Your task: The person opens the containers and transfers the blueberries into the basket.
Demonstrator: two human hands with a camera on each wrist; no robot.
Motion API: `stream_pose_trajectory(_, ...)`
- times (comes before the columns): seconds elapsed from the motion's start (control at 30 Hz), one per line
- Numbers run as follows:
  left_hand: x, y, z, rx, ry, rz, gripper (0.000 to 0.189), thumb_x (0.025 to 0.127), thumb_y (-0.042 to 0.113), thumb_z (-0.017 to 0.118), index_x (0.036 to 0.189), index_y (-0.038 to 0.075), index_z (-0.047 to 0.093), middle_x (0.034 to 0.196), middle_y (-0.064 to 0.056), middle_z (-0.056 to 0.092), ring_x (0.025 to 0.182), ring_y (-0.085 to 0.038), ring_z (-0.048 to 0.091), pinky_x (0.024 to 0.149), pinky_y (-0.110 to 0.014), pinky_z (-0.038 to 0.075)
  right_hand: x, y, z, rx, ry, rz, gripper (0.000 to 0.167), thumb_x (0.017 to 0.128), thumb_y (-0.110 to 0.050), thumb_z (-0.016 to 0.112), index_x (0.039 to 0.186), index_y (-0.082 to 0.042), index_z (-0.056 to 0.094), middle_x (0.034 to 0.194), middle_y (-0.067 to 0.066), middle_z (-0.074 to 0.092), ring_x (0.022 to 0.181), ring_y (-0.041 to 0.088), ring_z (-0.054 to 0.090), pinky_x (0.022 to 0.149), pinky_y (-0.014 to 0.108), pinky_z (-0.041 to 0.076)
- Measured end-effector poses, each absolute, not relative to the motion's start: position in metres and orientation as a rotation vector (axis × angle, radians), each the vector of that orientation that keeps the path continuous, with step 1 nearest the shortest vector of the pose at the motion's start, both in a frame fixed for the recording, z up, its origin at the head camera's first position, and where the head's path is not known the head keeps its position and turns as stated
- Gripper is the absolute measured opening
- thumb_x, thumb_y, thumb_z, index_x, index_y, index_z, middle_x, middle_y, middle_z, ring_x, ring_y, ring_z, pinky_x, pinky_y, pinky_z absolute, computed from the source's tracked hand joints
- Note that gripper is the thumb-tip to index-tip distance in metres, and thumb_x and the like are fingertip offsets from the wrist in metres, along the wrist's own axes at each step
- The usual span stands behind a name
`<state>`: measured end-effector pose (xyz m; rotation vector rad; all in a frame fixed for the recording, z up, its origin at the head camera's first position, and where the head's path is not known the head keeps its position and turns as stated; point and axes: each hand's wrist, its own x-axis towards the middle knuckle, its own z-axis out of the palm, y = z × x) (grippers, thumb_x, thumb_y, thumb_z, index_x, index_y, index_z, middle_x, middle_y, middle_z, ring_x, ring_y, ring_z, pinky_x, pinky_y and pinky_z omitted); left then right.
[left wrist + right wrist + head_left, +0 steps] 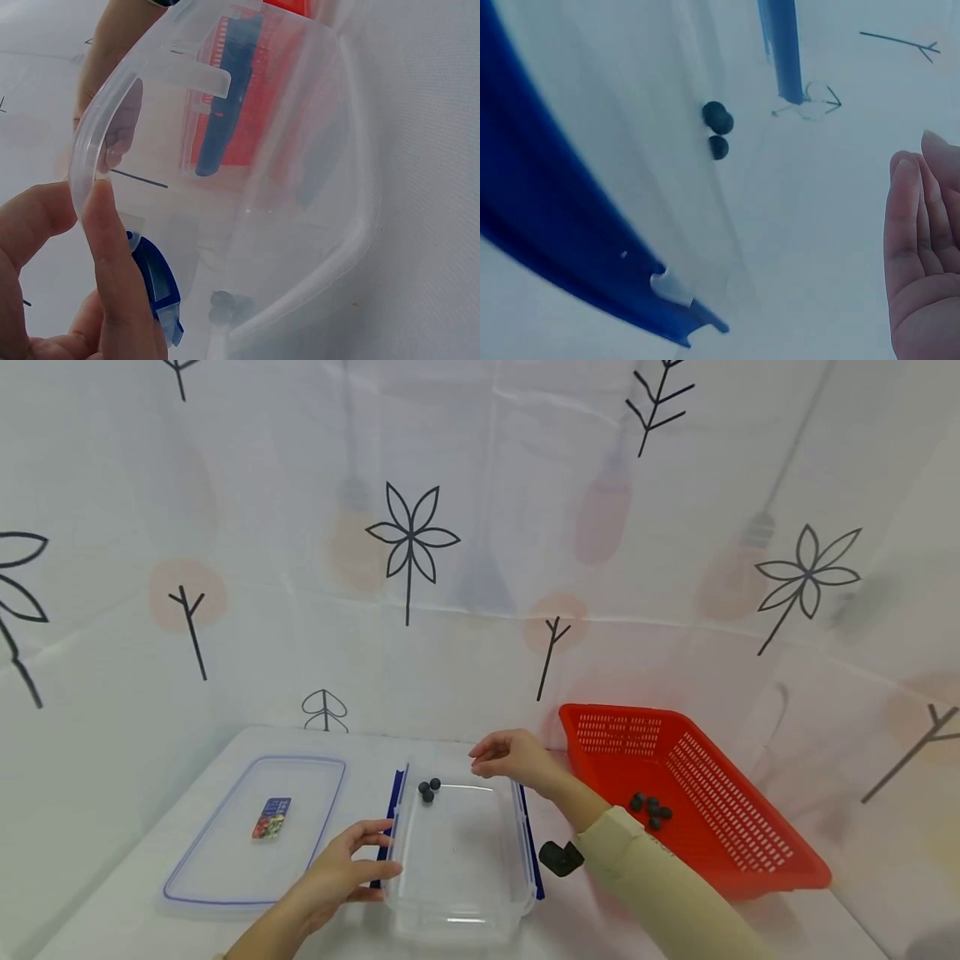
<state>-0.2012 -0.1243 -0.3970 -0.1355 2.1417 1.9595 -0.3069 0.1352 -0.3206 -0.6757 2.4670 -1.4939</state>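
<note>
A clear plastic container (457, 852) with blue side clips (530, 843) stands in the middle of the table. My left hand (348, 868) holds its left rim, thumb on one side and fingers on the other; in the left wrist view the thumb and a finger pinch the rim. Three blueberries (428, 797) lie in its far left corner, also seen in the right wrist view as dark round berries (718, 120). Above the container's far right end hovers my right hand (517, 760), fingers fairly straight and close to the thumb, with nothing visible in it.
At the right stands a red plastic basket (720, 793) with slotted walls and several blueberries (654, 810) in it. A clear lid (217, 860) with a blue edge and a fruit label (272, 818) lies at the left. A patterned white cloth (480, 568) hangs behind the table.
</note>
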Motion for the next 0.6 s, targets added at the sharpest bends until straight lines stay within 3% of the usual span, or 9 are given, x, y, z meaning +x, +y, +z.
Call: stream_pose_trajectory(0.6,-0.201,-0.123,-0.395,-0.17,2.143,1.97,0.064,0.076,0.006,0.076,0.131,0.003,0.045,0.118,-0.015,0.047,0.083,-0.023,0.056,0.063,-0.036,0.056,-0.328,0.088,-0.329,-0.704,2.392,-1.505,0.018,0.082,-0.005,0.07,0.099,-0.001,0.067,0.086,0.007,0.066,0.083,0.024,0.064,0.078,0.029,0.054)
